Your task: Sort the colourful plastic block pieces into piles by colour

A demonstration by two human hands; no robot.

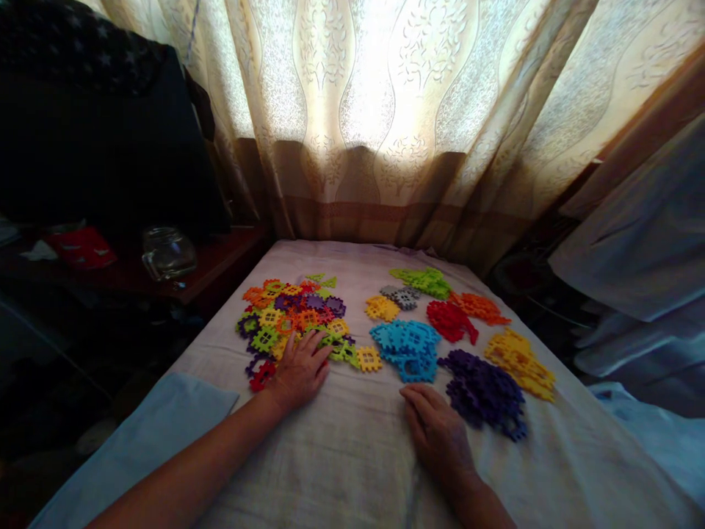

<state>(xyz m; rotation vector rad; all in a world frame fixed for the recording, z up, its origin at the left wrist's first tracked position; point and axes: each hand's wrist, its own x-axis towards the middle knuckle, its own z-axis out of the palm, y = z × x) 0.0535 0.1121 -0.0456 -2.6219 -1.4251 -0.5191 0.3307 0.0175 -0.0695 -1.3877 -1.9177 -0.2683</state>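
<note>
My left hand [302, 369] lies with fingers spread over the near edge of a mixed pile of plastic interlocking pieces [306, 318] in orange, green, yellow, purple and red. Its fingertips touch the pieces; what is under the palm is hidden. A yellow square piece [369, 358] sits to the right of that hand. My right hand [438, 430] rests on the sheet with its fingers stretched out and holds nothing visible. Just beyond its fingertips is a heap of blue pieces [407, 345], and a heap of dark purple pieces [485, 393] lies to its right.
More single-colour heaps lie farther back: red [450, 321], orange [479, 307], light green [424, 281], grey [402, 296], and yellow at right [521, 361]. A glass jar [168, 252] stands on the dark side table [214, 268]. A curtain [363, 169] hangs behind the bed.
</note>
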